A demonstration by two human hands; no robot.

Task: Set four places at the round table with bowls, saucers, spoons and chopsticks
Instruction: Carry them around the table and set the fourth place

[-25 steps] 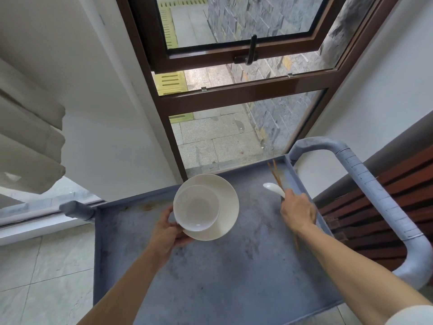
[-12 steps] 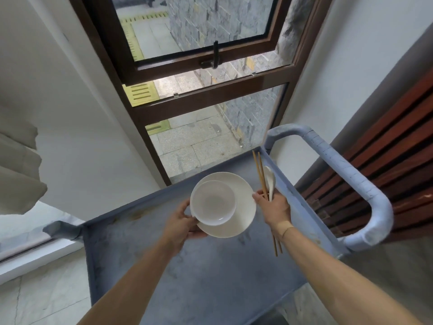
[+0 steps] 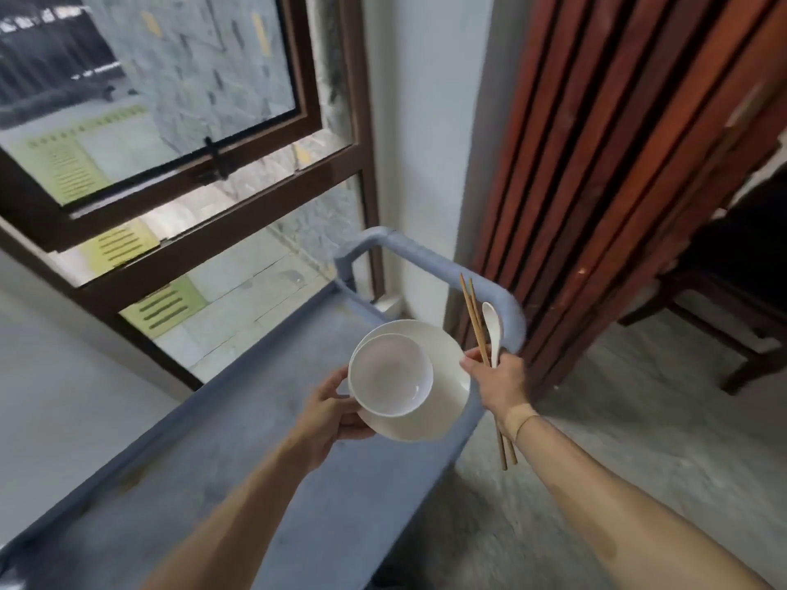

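Our left hand (image 3: 330, 413) grips the saucer (image 3: 447, 398) by its near edge, the bowl (image 3: 389, 379) sitting on it, above the cart (image 3: 264, 462). Let's keep that saucer level so the bowl doesn't slide. Our right hand (image 3: 496, 379) pinches chopsticks (image 3: 475, 319) and spoon (image 3: 494, 330) together, long axes near upright, spoon bowl pointing up and away.
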